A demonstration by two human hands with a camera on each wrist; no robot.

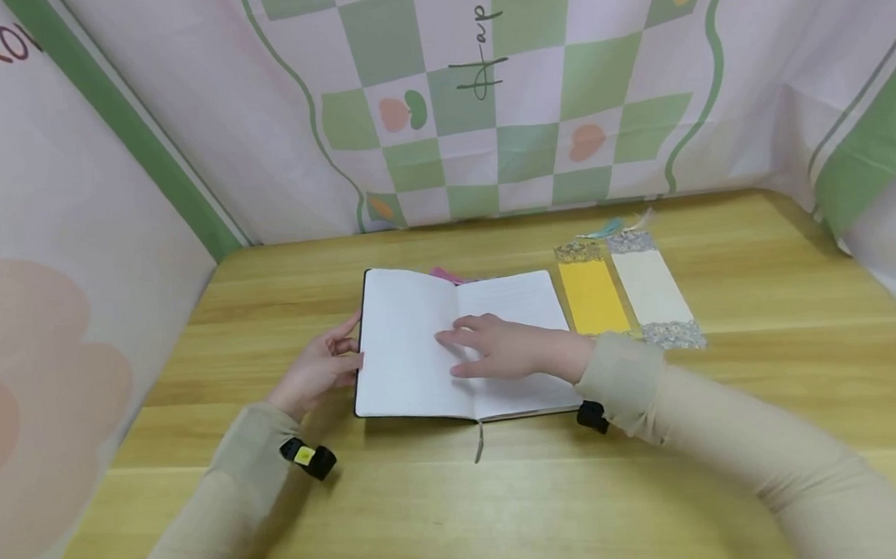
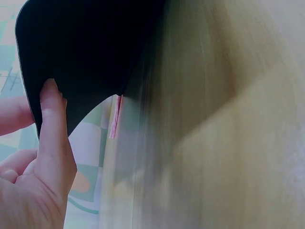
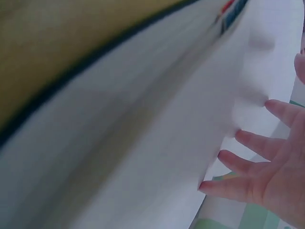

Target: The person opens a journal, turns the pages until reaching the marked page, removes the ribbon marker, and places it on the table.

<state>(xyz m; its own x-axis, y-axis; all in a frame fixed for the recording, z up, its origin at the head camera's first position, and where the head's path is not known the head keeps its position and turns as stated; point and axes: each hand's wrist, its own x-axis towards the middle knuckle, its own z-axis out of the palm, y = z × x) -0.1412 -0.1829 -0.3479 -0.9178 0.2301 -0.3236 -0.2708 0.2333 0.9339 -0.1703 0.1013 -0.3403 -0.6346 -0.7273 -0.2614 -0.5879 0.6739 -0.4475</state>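
At the left, the person's left hand (image 1: 320,368) pinches the outer edge of a notebook (image 1: 413,348), one digit against the dark cover and another past its rim, the gap between them no wider than the edge; this probably steadies the raised left side so the spread lies wide. The notebook rests in the middle of the table (image 1: 428,514), its cover smooth and matt with rounded corners, its white pages bowing gently toward the gutter. A pink tassel (image 1: 445,274), soft and stringy, shows past the far edge, while a thin grey ribbon (image 1: 479,442) hangs from the near end of the spine. The right hand (image 1: 511,348) reaches in from the right with fingers spread and nothing gripped, its fingertips touching the paper near the gutter, seemingly to press the leaf flat. Farther right, on the wood-grained table, lie a yellow strip (image 1: 595,298) and a cream strip (image 1: 653,287), slim rectangles with speckled bands at the ends, set side by side just beyond the pages, perhaps to leave the notebook room.
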